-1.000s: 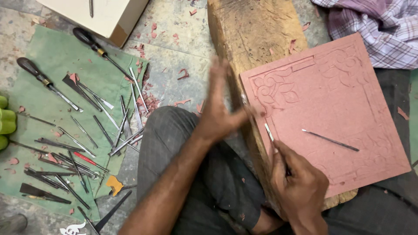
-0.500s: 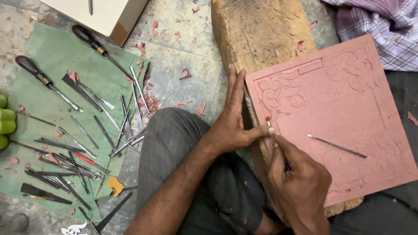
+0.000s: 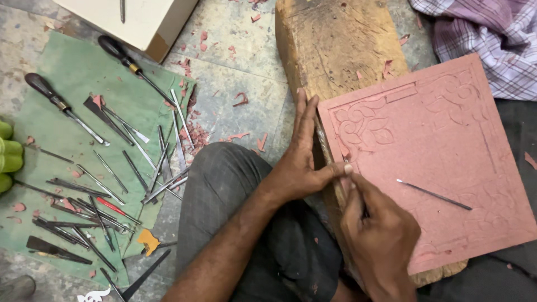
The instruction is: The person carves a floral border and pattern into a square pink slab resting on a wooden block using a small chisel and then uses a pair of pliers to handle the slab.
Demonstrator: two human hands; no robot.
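Observation:
A square pink slab (image 3: 442,151) with a carved floral border lies on a worn wooden block (image 3: 335,45). My left hand (image 3: 305,159) rests flat against the slab's left edge, thumb pressed onto the slab near the carved leaf pattern. My right hand (image 3: 377,229) grips a thin metal carving tool (image 3: 342,163) whose tip meets the slab's left edge beside that thumb. A second slim metal tool (image 3: 433,194) lies loose on the slab's surface.
A green cloth (image 3: 84,100) at left holds several chisels, gravers and two dark-handled screwdriver-like tools. A cardboard box (image 3: 140,19) sits at the top. Pink shavings litter the stone floor. A checked cloth (image 3: 492,39) lies top right. My knee (image 3: 224,179) is bent below.
The view shifted slightly. My left hand slid from the block onto the slab's left edge, and my right hand brought the tool tip up beside the left thumb.

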